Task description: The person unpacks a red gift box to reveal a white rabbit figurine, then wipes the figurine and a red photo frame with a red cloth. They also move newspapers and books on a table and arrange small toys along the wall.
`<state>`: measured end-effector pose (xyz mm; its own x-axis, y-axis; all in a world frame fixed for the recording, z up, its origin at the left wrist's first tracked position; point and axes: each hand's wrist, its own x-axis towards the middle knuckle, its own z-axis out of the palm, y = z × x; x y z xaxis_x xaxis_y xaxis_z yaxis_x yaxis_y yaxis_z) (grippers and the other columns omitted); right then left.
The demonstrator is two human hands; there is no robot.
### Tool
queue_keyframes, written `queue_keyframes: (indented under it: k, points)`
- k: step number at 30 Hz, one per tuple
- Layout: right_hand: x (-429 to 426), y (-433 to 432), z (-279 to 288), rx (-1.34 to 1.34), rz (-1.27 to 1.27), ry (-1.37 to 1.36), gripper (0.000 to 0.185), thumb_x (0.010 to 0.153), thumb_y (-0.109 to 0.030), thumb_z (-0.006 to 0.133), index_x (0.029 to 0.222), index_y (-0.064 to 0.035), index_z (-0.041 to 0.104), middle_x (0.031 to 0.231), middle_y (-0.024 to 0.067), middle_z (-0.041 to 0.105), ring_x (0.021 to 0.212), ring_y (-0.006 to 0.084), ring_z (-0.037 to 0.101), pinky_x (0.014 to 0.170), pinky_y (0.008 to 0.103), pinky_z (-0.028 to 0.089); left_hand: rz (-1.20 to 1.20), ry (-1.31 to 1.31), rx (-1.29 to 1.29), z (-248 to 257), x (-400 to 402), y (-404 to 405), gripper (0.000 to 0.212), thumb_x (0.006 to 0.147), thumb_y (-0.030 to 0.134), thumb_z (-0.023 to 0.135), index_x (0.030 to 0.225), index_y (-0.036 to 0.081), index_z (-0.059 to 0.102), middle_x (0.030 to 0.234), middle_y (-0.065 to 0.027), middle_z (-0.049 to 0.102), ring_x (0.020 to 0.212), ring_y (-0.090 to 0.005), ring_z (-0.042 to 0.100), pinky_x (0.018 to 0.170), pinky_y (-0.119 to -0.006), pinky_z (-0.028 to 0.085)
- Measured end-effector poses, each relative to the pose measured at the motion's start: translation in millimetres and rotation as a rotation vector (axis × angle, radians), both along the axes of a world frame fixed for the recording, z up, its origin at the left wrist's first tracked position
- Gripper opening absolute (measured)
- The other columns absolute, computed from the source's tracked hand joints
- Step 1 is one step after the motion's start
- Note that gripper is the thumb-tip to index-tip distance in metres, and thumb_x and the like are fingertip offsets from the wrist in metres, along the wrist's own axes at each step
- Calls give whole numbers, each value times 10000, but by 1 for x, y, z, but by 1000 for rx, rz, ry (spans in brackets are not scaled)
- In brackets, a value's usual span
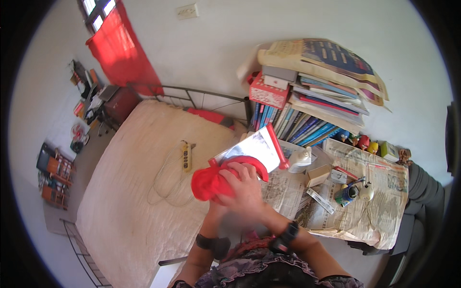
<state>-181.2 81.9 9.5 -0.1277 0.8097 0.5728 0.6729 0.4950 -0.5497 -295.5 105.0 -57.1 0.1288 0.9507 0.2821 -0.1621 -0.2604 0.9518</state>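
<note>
A rectangular mirror (252,147) with a red plastic frame is held up in front of me, between the bed and the paper-covered table. My right hand (243,183) presses a bunched red cloth (210,183) against the mirror's lower part, its fingers curled over the fabric. My left hand (216,201) is mostly hidden beneath the cloth and the other hand; only its wrist and a little of the hand show, so its grip cannot be made out. The cloth covers the mirror's lower left edge.
A bed (122,172) with a yellow power strip (186,157) lies to the left. At right, a newspaper-covered table (385,201) bears a white bottle (299,160), a small box (318,175), a can (346,195) and figurines. Books (306,126) stand behind.
</note>
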Motion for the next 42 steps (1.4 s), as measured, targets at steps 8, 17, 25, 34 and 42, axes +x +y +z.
queue_keyframes:
  k: [8, 17, 25, 34, 42]
  points:
    - [49, 46, 11, 179, -491, 104, 458, 561, -126, 654, 990, -89, 499, 1015, 99, 462, 896, 311, 428, 742, 387, 399, 100, -166, -47, 15, 13, -9, 265, 816, 68, 459, 1070, 20, 404, 964, -32, 484, 818, -70, 457, 714, -210, 384]
    - [48, 12, -4, 21, -153, 52, 451, 538, -165, 661, 955, -48, 536, 955, 132, 494, 868, 299, 442, 782, 371, 363, 153, -116, -136, 36, 31, -8, 265, 869, 151, 410, 1111, 43, 406, 954, -16, 491, 817, -70, 462, 715, -205, 389]
    - [50, -9, 11, 44, -94, 62, 449, 536, -163, 679, 952, -86, 529, 940, 83, 494, 877, 275, 462, 750, 360, 406, 26, -75, 73, 45, 22, -10, 366, 846, 86, 414, 1194, 5, 332, 1100, -73, 460, 975, -128, 450, 845, -257, 361]
    - [113, 35, 53, 242, -470, 138, 381, 590, -143, 635, 944, -47, 531, 935, 127, 497, 881, 300, 459, 755, 354, 394, 77, -39, 163, 61, 4, -19, 369, 816, 25, 441, 1167, -25, 337, 1073, -78, 460, 946, -113, 451, 830, -246, 351]
    - [112, 33, 14, -87, -328, 295, 446, 624, -248, 620, 1008, -57, 499, 908, 177, 520, 838, 346, 508, 718, 393, 418, 95, -102, 113, 58, -5, -11, 318, 821, 42, 437, 1129, -16, 382, 1030, -67, 483, 911, -109, 461, 808, -244, 363]
